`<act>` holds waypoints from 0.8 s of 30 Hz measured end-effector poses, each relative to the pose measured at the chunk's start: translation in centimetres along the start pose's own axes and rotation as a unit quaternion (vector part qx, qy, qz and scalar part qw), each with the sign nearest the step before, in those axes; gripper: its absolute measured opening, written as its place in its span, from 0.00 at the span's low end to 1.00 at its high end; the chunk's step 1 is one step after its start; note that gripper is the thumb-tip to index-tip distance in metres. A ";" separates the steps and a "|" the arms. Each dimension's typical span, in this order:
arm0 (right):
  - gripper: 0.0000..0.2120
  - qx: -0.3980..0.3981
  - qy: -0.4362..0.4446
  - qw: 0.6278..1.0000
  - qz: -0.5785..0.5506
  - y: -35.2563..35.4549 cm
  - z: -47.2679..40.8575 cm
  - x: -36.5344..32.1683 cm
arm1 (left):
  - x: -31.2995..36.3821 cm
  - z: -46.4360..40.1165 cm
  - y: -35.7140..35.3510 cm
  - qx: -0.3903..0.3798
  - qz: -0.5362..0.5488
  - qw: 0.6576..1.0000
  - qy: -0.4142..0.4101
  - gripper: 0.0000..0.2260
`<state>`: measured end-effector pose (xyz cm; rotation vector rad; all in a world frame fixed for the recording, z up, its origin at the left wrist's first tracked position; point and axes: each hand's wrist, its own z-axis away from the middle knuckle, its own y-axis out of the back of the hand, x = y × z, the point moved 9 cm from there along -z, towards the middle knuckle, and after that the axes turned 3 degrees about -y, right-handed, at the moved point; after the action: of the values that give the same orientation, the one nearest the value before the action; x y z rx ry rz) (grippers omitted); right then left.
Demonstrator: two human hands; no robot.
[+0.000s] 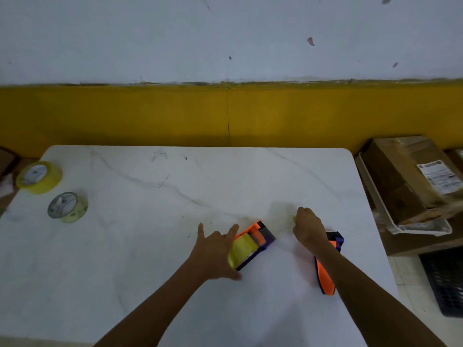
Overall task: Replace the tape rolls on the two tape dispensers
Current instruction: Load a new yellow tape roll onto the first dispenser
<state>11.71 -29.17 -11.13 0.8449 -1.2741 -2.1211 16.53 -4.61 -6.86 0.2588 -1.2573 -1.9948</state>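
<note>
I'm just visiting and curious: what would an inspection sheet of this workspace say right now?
Surface: white marble-look table, faint scribbles near its far edge.
Job's things: tape dispenser with a yellow roll, near centre; second dispenser partly under the right forearm; two loose rolls at the far left, yellow roll and paler roll.
Clutter: nothing seen on the table.
Grippers: left hand spread, touching the loaded dispenser; right hand closed, seemingly pinching a clear tape end, hard to tell.
Cables: nothing seen.
Surroundings: yellow-and-white wall; cardboard box in a white tray at right; dark crate on the floor.
</note>
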 end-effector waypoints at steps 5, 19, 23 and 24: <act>0.10 0.033 0.014 0.999 0.014 1.2 -0.4 -1.0 | 0.6 -0.7 0.4 0.002 0.033 0.999 0.007 0.47; 0.09 0.073 0.017 0.997 0.016 0.9 -1.2 -0.9 | 0.2 -0.1 -1.0 -0.038 0.049 0.998 -0.018 0.30; 0.08 0.069 -0.007 0.997 0.028 1.5 -1.8 0.5 | -0.4 0.0 -0.8 -0.036 0.056 0.997 -0.028 0.27; 0.09 0.065 -0.010 0.997 0.034 1.5 -1.9 0.6 | -0.5 0.0 -0.8 -0.035 0.054 0.997 -0.032 0.27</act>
<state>12.88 -31.36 -10.65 0.8231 -1.4438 -2.0163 16.51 -4.08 -7.63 0.0903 -1.2120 -1.9642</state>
